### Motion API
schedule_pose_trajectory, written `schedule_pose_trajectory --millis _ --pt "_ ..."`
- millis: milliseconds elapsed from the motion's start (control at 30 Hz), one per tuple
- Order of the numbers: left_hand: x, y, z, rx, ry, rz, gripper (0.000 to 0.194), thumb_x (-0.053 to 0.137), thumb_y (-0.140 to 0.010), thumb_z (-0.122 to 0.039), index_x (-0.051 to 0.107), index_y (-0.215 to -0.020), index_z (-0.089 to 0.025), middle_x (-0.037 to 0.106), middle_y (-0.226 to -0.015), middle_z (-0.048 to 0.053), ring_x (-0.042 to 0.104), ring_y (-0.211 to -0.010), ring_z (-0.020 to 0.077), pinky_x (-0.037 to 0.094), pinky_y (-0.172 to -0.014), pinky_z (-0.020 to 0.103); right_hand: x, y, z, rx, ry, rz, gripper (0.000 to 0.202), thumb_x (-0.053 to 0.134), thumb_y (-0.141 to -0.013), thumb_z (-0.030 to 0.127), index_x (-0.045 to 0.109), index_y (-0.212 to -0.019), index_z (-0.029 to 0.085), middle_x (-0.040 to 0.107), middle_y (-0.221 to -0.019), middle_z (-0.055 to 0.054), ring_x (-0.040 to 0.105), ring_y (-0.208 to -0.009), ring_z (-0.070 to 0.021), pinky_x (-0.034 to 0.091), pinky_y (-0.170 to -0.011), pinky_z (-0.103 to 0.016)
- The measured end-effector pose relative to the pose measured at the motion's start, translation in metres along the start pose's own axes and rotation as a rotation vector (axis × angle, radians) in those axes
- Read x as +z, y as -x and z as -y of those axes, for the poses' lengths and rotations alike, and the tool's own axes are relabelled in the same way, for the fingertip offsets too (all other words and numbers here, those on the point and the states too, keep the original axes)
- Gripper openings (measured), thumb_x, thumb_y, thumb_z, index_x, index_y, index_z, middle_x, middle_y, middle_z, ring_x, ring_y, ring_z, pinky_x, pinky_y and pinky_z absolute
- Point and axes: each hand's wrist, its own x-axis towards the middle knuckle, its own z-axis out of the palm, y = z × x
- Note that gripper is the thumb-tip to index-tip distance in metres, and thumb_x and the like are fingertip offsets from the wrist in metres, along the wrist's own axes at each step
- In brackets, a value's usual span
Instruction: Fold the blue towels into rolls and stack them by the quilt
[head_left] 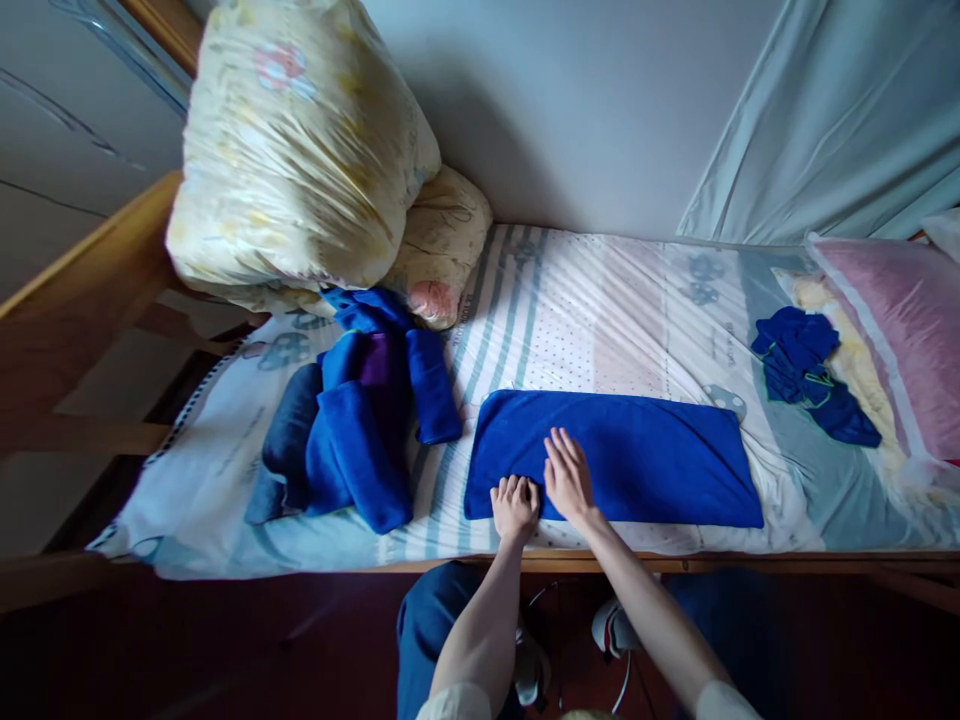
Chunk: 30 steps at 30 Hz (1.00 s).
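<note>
Head view: a wooden bed [750, 564] with a patterned sheet [600, 340] stands against a pale wall [585, 110]. Near the bed's front edge, a blue cloth [667, 460] lies beneath the wide, flat right grip [568, 476] and curled left grip [515, 507]; whether the latter pinches, I cannot tell.

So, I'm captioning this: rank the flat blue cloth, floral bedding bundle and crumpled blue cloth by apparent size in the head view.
Largest to smallest:
floral bedding bundle
flat blue cloth
crumpled blue cloth
</note>
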Motion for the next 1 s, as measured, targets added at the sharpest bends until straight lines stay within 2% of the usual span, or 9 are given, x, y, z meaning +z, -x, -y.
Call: schedule_pose_trajectory --millis 67,133,200,333,433,533,733,1000 --pt "0.002 0.001 0.003 -0.01 0.005 0.036 0.026 0.048 -0.095 -0.028 0.065 -0.077 -0.021 0.065 -0.088 0.013 0.055 -0.091 0.0301 0.034 -0.081 0.042 0.032 -0.001 0.013 -0.022 -0.027 0.033 0.057 0.038 -0.102 0.018 0.039 -0.16 0.02 0.041 -0.164 -0.008 0.033 -0.155 -0.0233 0.026 -0.129 -0.048" --pt "0.003 0.001 0.004 -0.016 0.007 0.053 0.026 0.049 -0.095 -0.028 0.066 -0.077 -0.021 0.064 -0.088 0.013 0.055 -0.09 0.0302 0.034 -0.081 0.042 0.05 0.002 0.012 -0.011 -0.021 0.082 0.06 0.04 -0.102 0.018 0.035 -0.162 0.02 0.037 -0.166 -0.007 0.031 -0.156 -0.0235 0.021 -0.131 -0.048" --pt "0.004 0.002 0.004 -0.021 0.003 0.046 0.027 0.048 -0.095 -0.027 0.065 -0.074 -0.021 0.064 -0.086 0.012 0.054 -0.089 0.0297 0.034 -0.081 0.042 0.055 0.006 0.006 -0.004 -0.005 0.117 0.06 0.04 -0.102 0.019 0.033 -0.162 0.021 0.034 -0.167 -0.007 0.029 -0.157 -0.0232 0.018 -0.132 -0.046" --pt "0.002 0.002 0.002 -0.019 -0.003 0.006 0.029 0.047 -0.095 -0.027 0.062 -0.071 -0.021 0.063 -0.082 0.012 0.052 -0.087 0.0287 0.033 -0.081 0.041 0.047 0.008 -0.007 -0.059 -0.002 0.133 0.057 0.038 -0.105 0.023 0.035 -0.161 0.019 0.032 -0.168 -0.007 0.026 -0.158 -0.0206 0.019 -0.132 -0.045" --pt "0.001 0.001 0.001 -0.011 -0.005 -0.01 0.03 0.046 -0.096 -0.027 0.061 -0.071 -0.021 0.062 -0.081 0.011 0.052 -0.087 0.0282 0.033 -0.081 0.04 0.037 0.012 -0.02 -0.091 0.006 0.125 0.057 0.041 -0.105 0.028 0.035 -0.161 0.017 0.035 -0.167 -0.008 0.027 -0.158 -0.0205 0.02 -0.131 -0.045" --pt "-0.001 0.001 0.001 -0.008 -0.01 -0.02 0.03 0.045 -0.096 -0.027 0.06 -0.071 -0.021 0.061 -0.08 0.01 0.052 -0.088 0.0278 0.033 -0.081 0.04 0.021 0.021 -0.044 -0.062 0.05 0.109 0.058 0.041 -0.106 0.031 0.034 -0.161 0.016 0.036 -0.166 -0.009 0.027 -0.157 -0.0213 0.02 -0.131 -0.046" --pt "0.0 0.001 0.002 -0.045 0.022 0.008 0.03 0.045 -0.096 -0.028 0.057 -0.07 -0.021 0.059 -0.08 0.01 0.051 -0.091 0.0286 0.033 -0.083 0.04 -0.028 0.05 -0.112 0.069 0.18 0.078 0.059 0.037 -0.106 0.033 0.035 -0.161 0.014 0.034 -0.168 -0.01 0.028 -0.157 -0.0222 0.018 -0.131 -0.044" --pt "0.002 0.003 0.003 -0.021 -0.011 -0.023 0.029 0.045 -0.096 -0.028 0.057 -0.07 -0.021 0.059 -0.08 0.009 0.051 -0.09 0.0285 0.032 -0.082 0.04 -0.088 0.091 -0.201 0.285 0.369 0.067 0.065 0.033 -0.104 0.032 0.024 -0.165 0.012 0.029 -0.169 -0.012 0.024 -0.158 -0.0259 0.019 -0.13 -0.049"
